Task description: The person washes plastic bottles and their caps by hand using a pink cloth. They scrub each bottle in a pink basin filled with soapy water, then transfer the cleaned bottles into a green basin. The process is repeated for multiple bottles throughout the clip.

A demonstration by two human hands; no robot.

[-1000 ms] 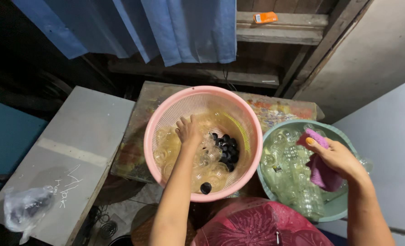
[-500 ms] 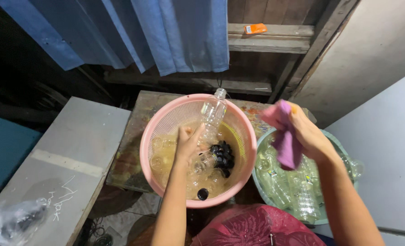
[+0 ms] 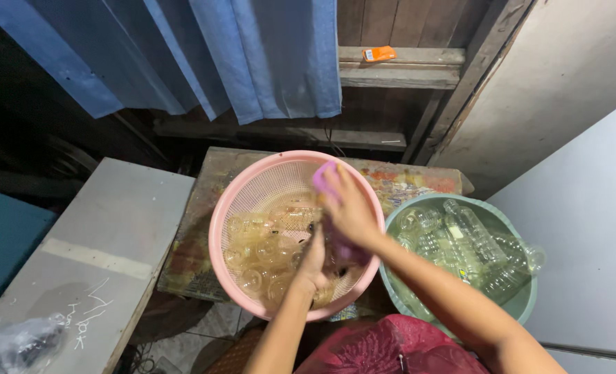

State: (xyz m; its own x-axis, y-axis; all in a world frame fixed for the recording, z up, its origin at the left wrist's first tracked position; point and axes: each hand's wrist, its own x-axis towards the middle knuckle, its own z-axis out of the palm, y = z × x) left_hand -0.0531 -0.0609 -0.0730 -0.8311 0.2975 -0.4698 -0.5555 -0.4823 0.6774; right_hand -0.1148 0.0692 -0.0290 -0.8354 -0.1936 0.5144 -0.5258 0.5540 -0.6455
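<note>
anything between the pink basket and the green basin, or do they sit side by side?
Head view: nothing separate sits between the pink basket and green basin; their rims nearly meet, and the right hand's forearm crosses above.

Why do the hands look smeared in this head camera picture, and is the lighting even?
Head view: both hands, left hand and right hand, are motion-blurred over the pink basket; the blue curtain is sharp; light falls on the centre, the left edge sinks into shadow.

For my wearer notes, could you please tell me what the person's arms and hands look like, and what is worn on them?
Both forearms are bare, with no sleeves in view. The left hand and right hand have no gloves. No watch, bracelet or ring shows on either; motion blur hides finer detail.
</note>
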